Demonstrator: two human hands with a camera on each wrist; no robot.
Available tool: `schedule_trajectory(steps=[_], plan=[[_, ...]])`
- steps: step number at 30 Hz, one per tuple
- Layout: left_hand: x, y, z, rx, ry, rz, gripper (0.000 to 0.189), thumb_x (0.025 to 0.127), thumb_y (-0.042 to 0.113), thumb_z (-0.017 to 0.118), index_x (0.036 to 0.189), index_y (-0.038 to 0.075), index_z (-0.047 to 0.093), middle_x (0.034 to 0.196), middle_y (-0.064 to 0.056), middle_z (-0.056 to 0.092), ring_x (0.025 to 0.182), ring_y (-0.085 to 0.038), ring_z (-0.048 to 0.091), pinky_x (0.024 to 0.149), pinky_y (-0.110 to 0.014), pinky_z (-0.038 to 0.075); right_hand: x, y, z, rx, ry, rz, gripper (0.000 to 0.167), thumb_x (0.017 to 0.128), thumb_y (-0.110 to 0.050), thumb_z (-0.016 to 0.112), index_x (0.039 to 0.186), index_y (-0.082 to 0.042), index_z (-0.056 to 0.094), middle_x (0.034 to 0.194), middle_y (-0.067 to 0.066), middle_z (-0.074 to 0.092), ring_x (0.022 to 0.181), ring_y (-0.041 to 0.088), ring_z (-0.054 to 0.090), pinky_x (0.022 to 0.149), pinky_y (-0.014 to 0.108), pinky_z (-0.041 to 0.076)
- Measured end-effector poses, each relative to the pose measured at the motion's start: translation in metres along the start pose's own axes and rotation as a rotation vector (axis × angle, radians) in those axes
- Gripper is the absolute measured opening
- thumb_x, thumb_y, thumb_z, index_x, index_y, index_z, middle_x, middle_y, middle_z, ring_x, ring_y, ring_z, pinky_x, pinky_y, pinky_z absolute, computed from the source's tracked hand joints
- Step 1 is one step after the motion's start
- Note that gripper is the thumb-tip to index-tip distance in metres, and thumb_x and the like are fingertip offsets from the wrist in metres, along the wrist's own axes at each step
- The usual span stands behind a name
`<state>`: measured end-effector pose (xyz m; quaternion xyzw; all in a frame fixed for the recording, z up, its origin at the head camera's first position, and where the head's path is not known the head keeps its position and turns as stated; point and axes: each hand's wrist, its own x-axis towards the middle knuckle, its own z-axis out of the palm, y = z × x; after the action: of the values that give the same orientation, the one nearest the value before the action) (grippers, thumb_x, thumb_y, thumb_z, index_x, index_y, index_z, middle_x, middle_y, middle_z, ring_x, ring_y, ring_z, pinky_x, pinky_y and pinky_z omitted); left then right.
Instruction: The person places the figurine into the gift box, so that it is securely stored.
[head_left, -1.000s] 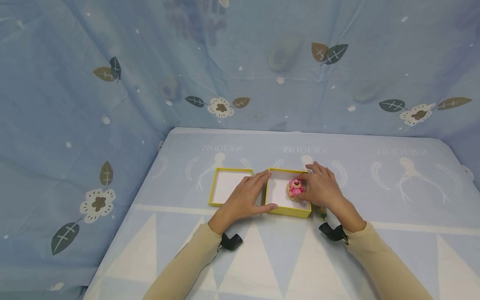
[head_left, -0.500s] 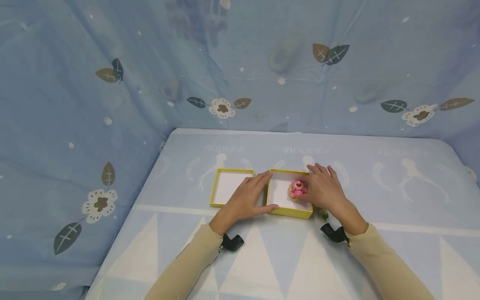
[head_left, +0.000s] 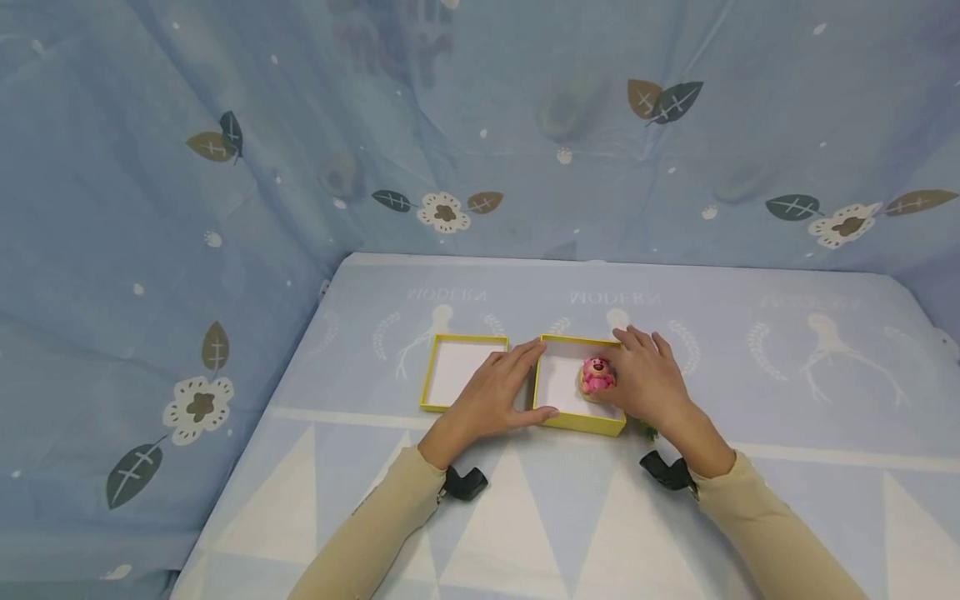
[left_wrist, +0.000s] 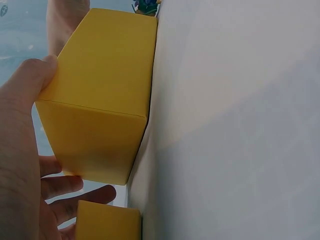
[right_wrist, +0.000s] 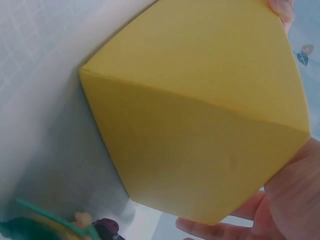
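Work is looking part-done: the pink figure (head_left: 597,380) is sitting inside the yellow box (head_left: 585,423), but the right hand (head_left: 651,379) isn't yet freeing it from pinching fingers; the left hand (head_left: 495,392) is gripping the box's side, the shallow lid (head_left: 459,367) lying off alongside.

The readable lettering is the word "MODERN", printed in faint white capitals (head_left: 615,298), seen turned about, on the pale blue-and-white patterned fabric desk cover (head_left: 675,483). It stands in a row along the far edge: at the left, in the middle and, fainter, at the right. Blurred purple marks (head_left: 393,42) on the blue floral fabric curtain (head_left: 510,100) resemble characters but are illegible.
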<state>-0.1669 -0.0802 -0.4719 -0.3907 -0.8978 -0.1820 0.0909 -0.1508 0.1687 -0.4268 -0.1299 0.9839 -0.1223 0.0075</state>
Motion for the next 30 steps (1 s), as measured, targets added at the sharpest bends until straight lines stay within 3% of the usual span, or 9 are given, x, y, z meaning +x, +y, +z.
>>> schedule_trajectory(steps=[7,14,19,24,30], plan=[[0.000,0.000,-0.001,0.004,-0.003,-0.012,0.094,0.083,0.062,0.064,0.151,0.006,0.033,0.153,-0.007,0.041,0.138,-0.018,0.044,0.107,-0.038,0.039,0.000,0.003,-0.004,0.036,-0.023,-0.014,0.059,0.072,-0.039,0.086,0.117,-0.003,0.071,0.142,0.028,0.048,0.138,0.049,0.034,0.111,0.066,0.022],[-0.001,-0.001,0.000,0.002,0.006,-0.014,0.094,0.083,0.063,0.064,0.151,0.005,0.034,0.153,-0.006,0.041,0.139,-0.018,0.043,0.107,-0.037,0.039,-0.008,0.012,-0.015,0.107,0.028,-0.070,0.058,0.076,-0.040,0.083,0.120,-0.005,0.069,0.142,0.027,0.048,0.135,0.049,0.037,0.106,0.067,0.028],[-0.001,0.000,0.000,0.003,0.006,-0.009,0.094,0.083,0.063,0.064,0.151,0.005,0.034,0.153,-0.007,0.041,0.138,-0.019,0.044,0.106,-0.037,0.039,-0.022,0.029,-0.021,0.188,0.097,-0.086,0.060,0.080,-0.033,0.080,0.129,-0.004,0.062,0.141,0.025,0.049,0.129,0.048,0.043,0.100,0.068,0.034],[-0.001,0.001,0.000,-0.008,-0.014,-0.013,0.094,0.083,0.062,0.064,0.152,0.006,0.032,0.154,-0.007,0.040,0.138,-0.019,0.044,0.106,-0.037,0.039,-0.039,0.052,-0.022,0.262,0.078,-0.043,0.069,0.081,-0.039,0.079,0.136,-0.005,0.056,0.138,0.024,0.049,0.125,0.048,0.044,0.093,0.067,0.039],[-0.001,0.001,-0.001,0.001,-0.019,-0.020,0.094,0.083,0.061,0.065,0.152,0.006,0.032,0.153,-0.007,0.041,0.137,-0.019,0.044,0.107,-0.037,0.039,-0.050,0.081,-0.016,0.299,0.001,-0.065,0.073,0.079,-0.041,0.081,0.136,-0.004,0.055,0.112,0.015,0.058,0.099,0.032,0.056,0.076,0.048,0.049]])
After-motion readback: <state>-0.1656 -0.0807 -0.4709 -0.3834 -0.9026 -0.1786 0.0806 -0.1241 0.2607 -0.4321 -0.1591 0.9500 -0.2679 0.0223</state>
